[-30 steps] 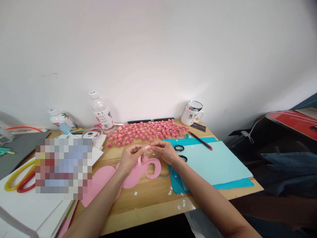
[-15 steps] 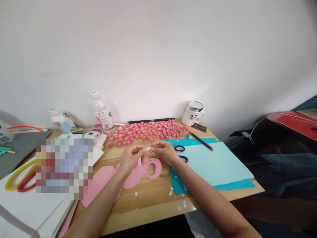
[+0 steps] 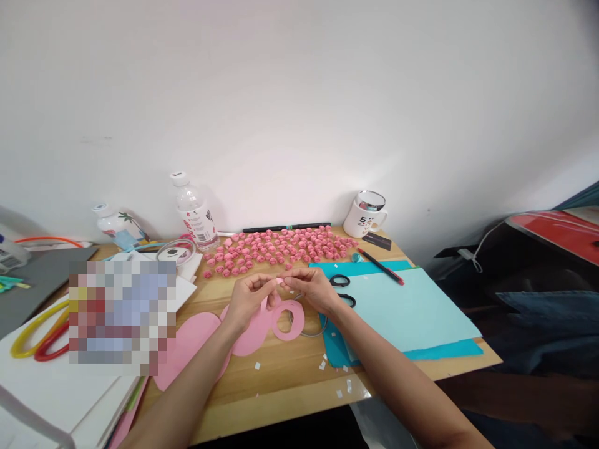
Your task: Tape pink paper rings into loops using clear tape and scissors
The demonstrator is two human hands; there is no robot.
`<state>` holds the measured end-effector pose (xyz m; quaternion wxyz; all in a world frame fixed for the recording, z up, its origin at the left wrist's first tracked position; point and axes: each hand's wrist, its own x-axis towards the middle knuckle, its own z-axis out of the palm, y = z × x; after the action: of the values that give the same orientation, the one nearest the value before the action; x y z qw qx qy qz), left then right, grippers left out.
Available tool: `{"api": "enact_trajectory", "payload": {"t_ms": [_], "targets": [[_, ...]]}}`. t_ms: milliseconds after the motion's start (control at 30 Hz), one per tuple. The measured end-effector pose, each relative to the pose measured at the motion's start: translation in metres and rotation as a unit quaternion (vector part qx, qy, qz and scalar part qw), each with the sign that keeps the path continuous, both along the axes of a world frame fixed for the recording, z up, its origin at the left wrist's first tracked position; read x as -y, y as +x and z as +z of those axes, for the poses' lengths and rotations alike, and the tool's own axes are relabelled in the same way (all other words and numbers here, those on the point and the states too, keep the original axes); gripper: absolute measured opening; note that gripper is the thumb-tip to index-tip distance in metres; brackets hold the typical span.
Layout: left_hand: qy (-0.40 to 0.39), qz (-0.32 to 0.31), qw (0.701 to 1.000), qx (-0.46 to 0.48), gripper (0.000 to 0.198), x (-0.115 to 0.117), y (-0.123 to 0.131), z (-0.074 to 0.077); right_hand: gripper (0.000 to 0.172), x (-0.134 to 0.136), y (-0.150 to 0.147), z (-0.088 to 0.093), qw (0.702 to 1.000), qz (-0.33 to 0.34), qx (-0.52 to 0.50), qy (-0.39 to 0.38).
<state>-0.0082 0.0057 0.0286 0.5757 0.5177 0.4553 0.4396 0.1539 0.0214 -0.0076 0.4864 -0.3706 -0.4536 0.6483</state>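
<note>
Over the middle of the wooden table, my left hand (image 3: 250, 298) and my right hand (image 3: 312, 287) meet fingertip to fingertip. Both pinch a narrow pink paper strip (image 3: 280, 282). From there the strip hangs down into a pink paper spiral (image 3: 294, 334), which has a round hole in it. Pink paper circles (image 3: 189, 346) lie beside and under my left forearm. Behind my hands spreads a large group of small rolled pink paper roses (image 3: 281, 246). Black-handled scissors (image 3: 347, 300) lie right of my right hand, their blades hidden.
Light-blue paper sheets (image 3: 412, 312) lie on the right, with a red-and-black pen (image 3: 381, 266) above them. Along the wall stand a white mug (image 3: 360, 219) and a plastic bottle (image 3: 199, 215). Papers (image 3: 42, 386) cover the left side. Small white scraps (image 3: 322, 362) lie near the front edge.
My fingertips have drawn slightly closer together on the strip, with less of it showing between them. The hanging spiral has shifted a little. Other things lie as before.
</note>
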Motion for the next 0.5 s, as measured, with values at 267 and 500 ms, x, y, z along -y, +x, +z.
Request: {"api": "enact_trajectory", "payload": {"t_ms": [267, 500], "targets": [[-0.017, 0.003, 1.000, 0.008, 0.014, -0.0008, -0.0005, -0.0046, 0.022, -0.0013, 0.0008, -0.0030, 0.999, -0.012, -0.027, -0.022], [-0.023, 0.008, 1.000, 0.018, 0.015, -0.0015, 0.0000, -0.0074, 0.022, -0.0015, 0.0008, -0.0051, 0.999, -0.015, -0.023, -0.016]]}}
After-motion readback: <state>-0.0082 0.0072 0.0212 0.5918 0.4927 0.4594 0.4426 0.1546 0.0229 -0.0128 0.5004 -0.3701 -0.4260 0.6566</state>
